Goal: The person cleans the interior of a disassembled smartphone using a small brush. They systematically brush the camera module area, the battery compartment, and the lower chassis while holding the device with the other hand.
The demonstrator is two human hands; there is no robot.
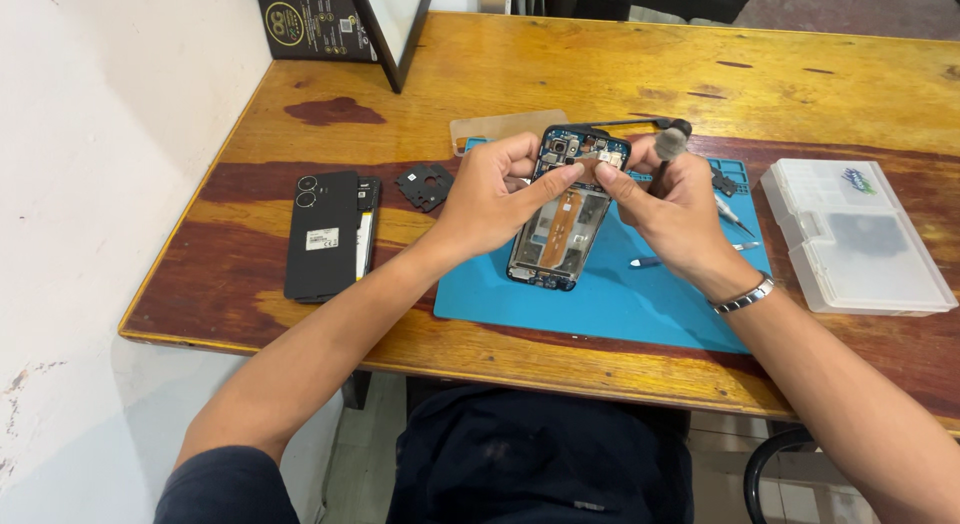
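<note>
Head view: an opened black smartphone with its back removed and circuitry exposed is held tilted above a blue rubber work mat on a wooden table. The left hand is closed around its left edge; the right hand grips the right edge, forefinger pressing near the camera end. Its long axis runs away from the person, camera end farthest. It is judged light, rigid and fragile, best held by the frame edges.
</note>
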